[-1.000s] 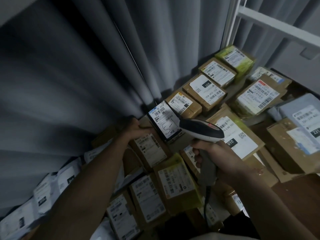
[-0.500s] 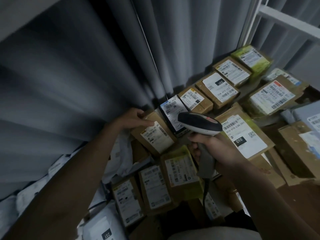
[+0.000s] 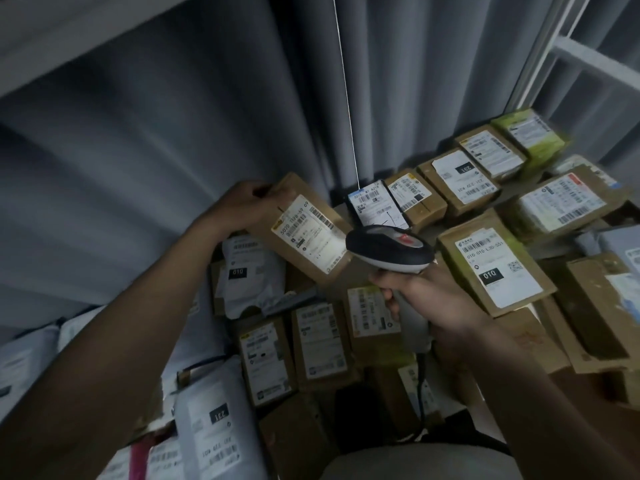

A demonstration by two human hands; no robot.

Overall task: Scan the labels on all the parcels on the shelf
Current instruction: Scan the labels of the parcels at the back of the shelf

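My left hand grips the far edge of a brown cardboard parcel and holds it tilted up off the pile, its white barcode label facing me. My right hand holds a black and grey barcode scanner by its handle, the head just right of that label. Behind the scanner lies a small black parcel with a white label. Many more labelled parcels cover the shelf around both hands.
Grey curtain hangs close behind the parcels. A big box marked 010 lies right of the scanner, a row of boxes runs back right. White mailer bags pile up at lower left. White shelf frame stands top right.
My left hand let go of the small black parcel, took the brown box beside it and lifted it up and tilted. The scanner head swung left toward its label.
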